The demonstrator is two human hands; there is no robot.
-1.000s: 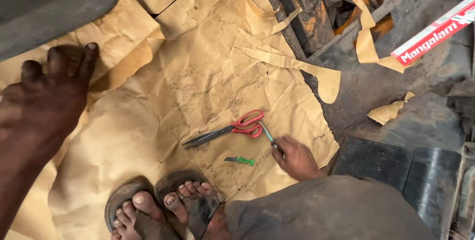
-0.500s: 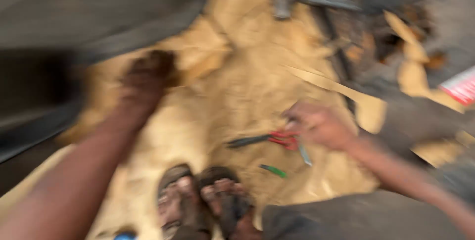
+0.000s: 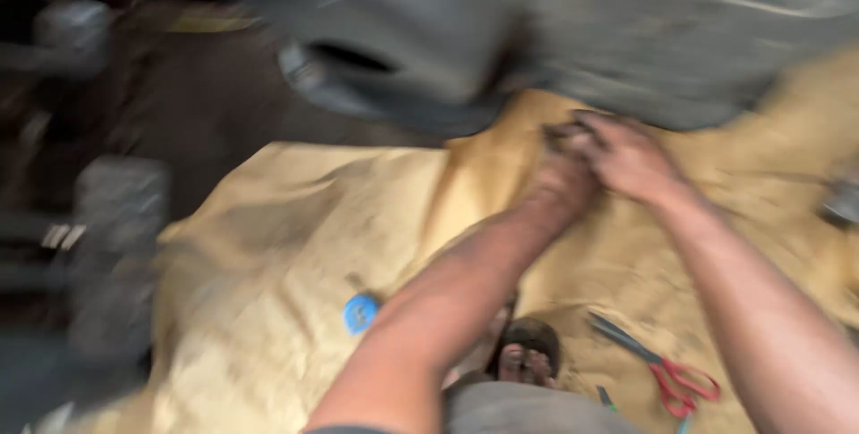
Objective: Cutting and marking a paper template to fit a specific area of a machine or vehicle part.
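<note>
Blurred frame — we can't tell whether our left hand (image 3: 564,170) or right hand (image 3: 626,157) grips; both press together on the paper (image 3: 295,246) where it meets the grey part (image 3: 501,31). Scissors (image 3: 658,362) lie lower right, blades pointing upper left, handles cut close to the edge.

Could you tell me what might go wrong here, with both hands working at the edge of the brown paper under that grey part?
The left hand and right hand meet where the brown paper passes under the grey part; fingers might get pinched, or the creased paper may tear. The red-handled scissors lie loose beside the sandalled foot, so a step sideways could land on the blades.
</note>
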